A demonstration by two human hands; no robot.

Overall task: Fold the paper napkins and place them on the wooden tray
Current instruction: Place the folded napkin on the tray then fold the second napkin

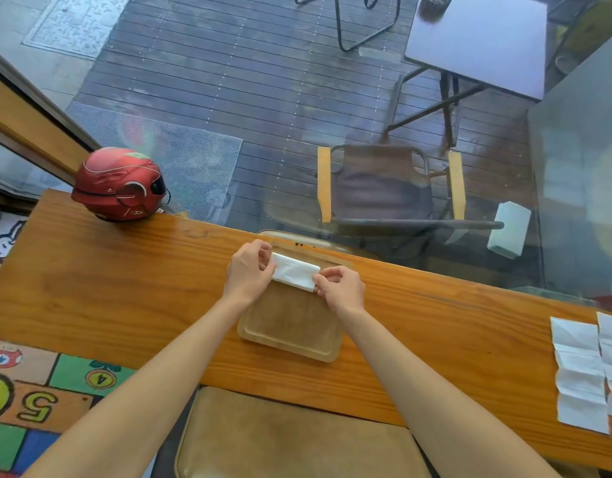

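Napkin: the folded napkin (295, 271) sits at the far end of the tray (291, 326), centre of the frame, between my two hands.
Left hand: my left hand (250, 270) has its fingers curled round the napkin's left end, pinching it.
Right hand: my right hand (339, 286) pinches the right end between thumb and fingertips, low near the corner.
Contact: I cannot tell whether the napkin lies flat on the tray or hangs just above it.
Tray: it lies on the table (125, 288), its far edge close to the glass (401, 243) that runs along the table's back.
Risk, unfolding: I judge the fold could spring open once I let go, since soft paper holds a crease poorly; a press along the edge should help.
Risk, skew: if one hand releases before the other, the napkin may swing and land crooked, or hang over the tray's far rim.
Risk, tearing: pulling the two ends apart while pinching could rip thin paper.
Risk, tray shift: a push forward might slide the tray against the glass.
Remaining: unfolded napkins (580, 374) wait at the right edge of the frame, well apart from the tray, so reaching for them calls for a long stretch across the table.
Clutter: a red helmet (120, 183) rests at the upper left of the table, well away from my hands.
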